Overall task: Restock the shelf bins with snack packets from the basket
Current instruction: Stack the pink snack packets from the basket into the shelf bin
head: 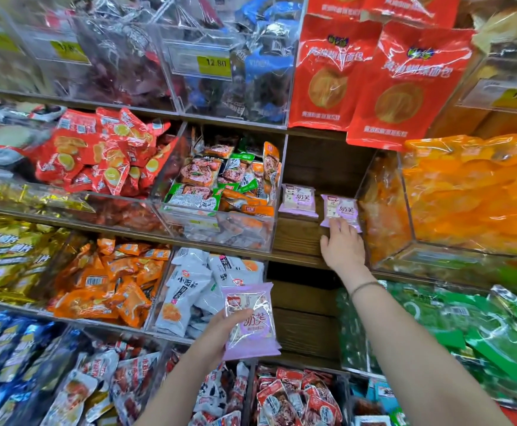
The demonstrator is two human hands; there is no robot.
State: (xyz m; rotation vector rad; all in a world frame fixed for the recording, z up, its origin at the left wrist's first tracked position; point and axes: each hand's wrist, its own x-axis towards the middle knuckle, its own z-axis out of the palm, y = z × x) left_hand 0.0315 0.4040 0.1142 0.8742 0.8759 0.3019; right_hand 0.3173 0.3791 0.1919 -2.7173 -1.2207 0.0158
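My right hand (pixel 342 245) reaches into a bare wooden shelf slot (pixel 297 238) and holds the lower edge of a lilac snack packet (pixel 342 210) standing there. A second lilac packet (pixel 298 199) stands just to its left in the same slot. Lower down, my left hand (pixel 220 336) grips another lilac packet (pixel 252 322) in front of the shelves, thumb across its face. The basket is out of view.
Clear plastic bins flank the slot: mixed green and orange packets (pixel 220 192) on the left, orange packets (pixel 466 195) on the right. Red bags (pixel 374 78) hang above it. Bins of white packets (pixel 189 290), orange packets (pixel 112 278) and green packets (pixel 482 330) sit below.
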